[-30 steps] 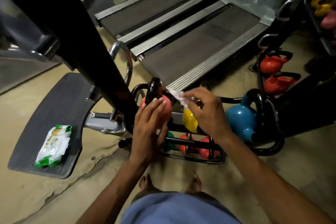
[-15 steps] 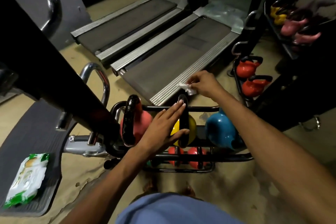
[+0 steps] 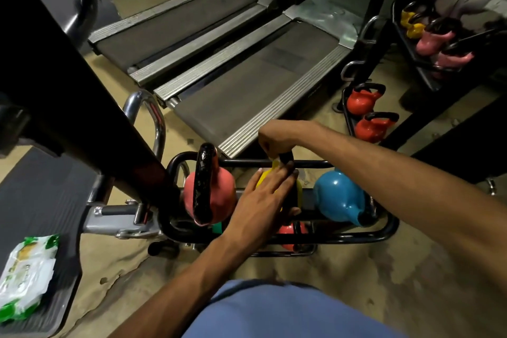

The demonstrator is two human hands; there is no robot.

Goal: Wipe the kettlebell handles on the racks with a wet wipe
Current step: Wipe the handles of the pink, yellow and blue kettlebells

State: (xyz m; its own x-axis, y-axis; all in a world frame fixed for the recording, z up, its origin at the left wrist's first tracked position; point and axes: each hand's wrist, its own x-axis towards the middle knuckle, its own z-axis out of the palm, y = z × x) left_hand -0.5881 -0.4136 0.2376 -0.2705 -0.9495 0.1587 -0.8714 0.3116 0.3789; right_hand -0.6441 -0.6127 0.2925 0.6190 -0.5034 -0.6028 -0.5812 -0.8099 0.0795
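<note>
While the right hand [image 3: 277, 138] is curled into a fist over the top of the yellow kettlebell's [image 3: 263, 177] black handle [image 3: 286, 158], gripping it at the far side of the rack [image 3: 384, 228], the left hand [image 3: 263, 200] lies flat on the same bell, fingers [image 3: 282, 175] straight and together, tips touching the handle just below the right fist. Left hand is open, grasping nothing, just pressed against the yellow body. Wipe itself not visible; cannot tell if it's inside the right fist.

Yellow bell sits mid-rack, mostly covered by the left hand. Pink kettlebell [image 3: 211, 195] is just left of it, its black handle upright, clear of both hands. Blue kettlebell [image 3: 338, 196] is just right, under the right forearm, tipped so its handle points toward the near rail. Red bells [image 3: 290, 230] show on the lower tier, partly hidden.

Wipes pack [image 3: 26, 277], green and white, lies on a grey footplate [image 3: 41, 200] at far left, well apart from both hands. Two orange kettlebells [image 3: 362, 100] sit in a second rack at right, beyond the right arm. More yellow and pink ones [image 3: 433, 38] on a shelf top right, blurred. Treadmills [image 3: 247, 68] lie behind the rack. Black machine post [image 3: 68, 77] crosses the left side.
</note>
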